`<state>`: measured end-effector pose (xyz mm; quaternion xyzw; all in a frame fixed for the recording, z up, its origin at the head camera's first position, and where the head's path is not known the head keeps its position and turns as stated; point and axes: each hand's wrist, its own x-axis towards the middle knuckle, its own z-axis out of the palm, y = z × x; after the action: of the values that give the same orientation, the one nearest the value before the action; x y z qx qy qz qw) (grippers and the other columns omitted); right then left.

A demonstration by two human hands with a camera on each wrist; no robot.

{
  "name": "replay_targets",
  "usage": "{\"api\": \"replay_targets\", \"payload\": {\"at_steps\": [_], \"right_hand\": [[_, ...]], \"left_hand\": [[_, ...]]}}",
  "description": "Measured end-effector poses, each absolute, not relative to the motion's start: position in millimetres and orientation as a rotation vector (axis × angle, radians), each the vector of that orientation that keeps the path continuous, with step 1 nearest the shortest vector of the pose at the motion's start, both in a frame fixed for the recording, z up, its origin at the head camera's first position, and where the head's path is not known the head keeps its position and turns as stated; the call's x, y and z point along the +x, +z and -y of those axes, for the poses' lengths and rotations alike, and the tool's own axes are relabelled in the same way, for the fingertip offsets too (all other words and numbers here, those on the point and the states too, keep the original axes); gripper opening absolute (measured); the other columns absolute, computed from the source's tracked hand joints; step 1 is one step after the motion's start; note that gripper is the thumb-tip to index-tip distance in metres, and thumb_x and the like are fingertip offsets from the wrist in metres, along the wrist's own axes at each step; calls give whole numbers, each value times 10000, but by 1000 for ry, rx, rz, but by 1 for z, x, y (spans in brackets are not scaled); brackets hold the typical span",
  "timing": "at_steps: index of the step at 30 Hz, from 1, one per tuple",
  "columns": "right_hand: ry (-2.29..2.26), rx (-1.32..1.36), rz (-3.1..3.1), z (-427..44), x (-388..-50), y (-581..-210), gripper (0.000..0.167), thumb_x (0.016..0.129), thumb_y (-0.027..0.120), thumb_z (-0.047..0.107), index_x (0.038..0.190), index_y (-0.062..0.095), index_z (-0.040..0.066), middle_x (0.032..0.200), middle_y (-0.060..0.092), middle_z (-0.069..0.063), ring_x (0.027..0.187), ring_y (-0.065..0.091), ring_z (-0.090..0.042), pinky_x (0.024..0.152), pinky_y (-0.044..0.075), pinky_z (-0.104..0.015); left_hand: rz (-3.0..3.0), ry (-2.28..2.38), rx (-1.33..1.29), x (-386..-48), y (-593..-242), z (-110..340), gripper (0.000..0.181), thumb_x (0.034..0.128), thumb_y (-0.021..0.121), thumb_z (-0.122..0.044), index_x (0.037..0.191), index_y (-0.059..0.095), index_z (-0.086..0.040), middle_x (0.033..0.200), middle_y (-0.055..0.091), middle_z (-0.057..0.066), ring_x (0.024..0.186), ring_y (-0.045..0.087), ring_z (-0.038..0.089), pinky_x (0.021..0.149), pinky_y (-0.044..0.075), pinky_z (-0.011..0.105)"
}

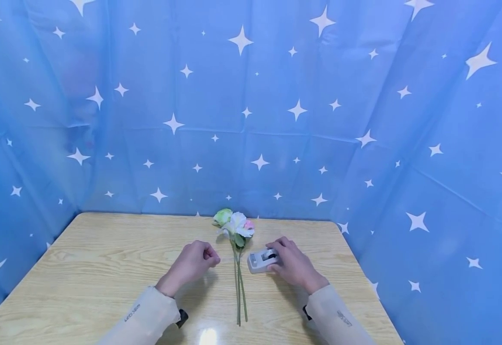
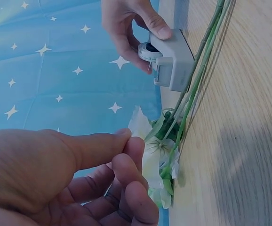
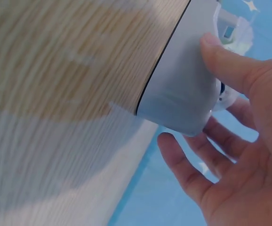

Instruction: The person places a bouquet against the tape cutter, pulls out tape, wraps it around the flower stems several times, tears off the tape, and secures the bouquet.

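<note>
A light grey tape dispenser point(image 1: 258, 261) with a tape roll sits on the table to the right of the flowers. My right hand point(image 1: 295, 264) grips its far end, thumb on one side and fingers on the other; in the right wrist view the dispenser's smooth side point(image 3: 180, 75) shows under the thumb. Artificial flowers point(image 1: 238, 226), white, green and pink, lie with their long green stems point(image 1: 239, 287) toward me. Left of them hovers my left hand point(image 1: 193, 262), its fingers curled and thumb tip against the index finger point(image 2: 135, 148). No held thing is discernible there.
The wood-grain table point(image 1: 117, 268) extends to both sides and ends at a rounded back edge. Behind and around it hangs a blue curtain point(image 1: 216, 96) with white stars. A bright light reflection lies near the table's front.
</note>
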<state>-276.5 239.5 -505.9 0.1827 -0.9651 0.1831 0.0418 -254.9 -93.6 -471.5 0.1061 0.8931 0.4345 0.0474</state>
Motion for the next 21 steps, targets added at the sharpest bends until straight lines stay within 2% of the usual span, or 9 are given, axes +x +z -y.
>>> {"api": "replay_targets", "payload": {"at_steps": [6,9,10,11,14,17,18,21], "right_hand": [[558,549,2931,-241,-269,-500,594,1040,919,255,1575,695,127,1504,687,-131,1311,721,-299,1067,683,-568],[564,547,2908,-240,-267,-497,562,1049,912,265,1555,707,131,1520,679,-142,1341,700,-325,1097,671,-587],[567,561,2881,-240,-266,-497,532,1044,917,267,1519,724,126,1493,686,-146,1311,702,-325,1072,676,-590],[587,612,2819,-248,-276,-511,505,1076,881,333,1515,722,138,1495,683,-127,1306,693,-289,1073,675,-542],[544,650,2754,-241,-268,-506,364,1088,872,323,1359,766,104,1338,711,-126,1152,690,-250,956,680,-488],[489,671,2746,-228,-257,-498,231,1098,860,289,1215,782,105,1172,725,-66,1008,677,-155,829,660,-341],[468,648,2794,-214,-242,-480,174,1065,890,203,1143,785,88,1090,723,-62,941,672,-149,775,653,-325],[483,717,2828,-202,-230,-477,109,1056,881,155,1073,792,96,993,744,-11,845,664,-61,691,605,-204]], "left_hand": [[-2716,1346,328,-255,-474,93,171,1103,809,-117,934,794,-96,886,764,91,737,609,161,672,503,296],[-2722,1347,323,-255,-475,93,170,1099,813,-117,931,793,-96,887,764,98,740,607,159,674,504,294],[-2721,1349,323,-256,-475,93,171,1100,813,-117,931,794,-96,887,763,98,741,607,159,676,504,296],[-2719,1351,324,-256,-475,94,171,1100,812,-117,932,795,-97,888,763,99,743,608,158,677,505,297],[-2709,1359,319,-256,-476,95,165,1103,812,-124,942,799,-94,899,766,108,749,614,161,678,509,301],[-2702,1360,316,-255,-476,96,158,1111,807,-133,961,806,-83,906,768,107,749,616,164,673,511,309],[-2700,1360,313,-255,-476,96,156,1113,807,-137,967,810,-80,908,770,106,748,617,164,671,512,309],[-2701,1363,313,-254,-476,96,156,1114,808,-141,969,815,-83,915,778,103,750,623,161,671,515,309]]}}
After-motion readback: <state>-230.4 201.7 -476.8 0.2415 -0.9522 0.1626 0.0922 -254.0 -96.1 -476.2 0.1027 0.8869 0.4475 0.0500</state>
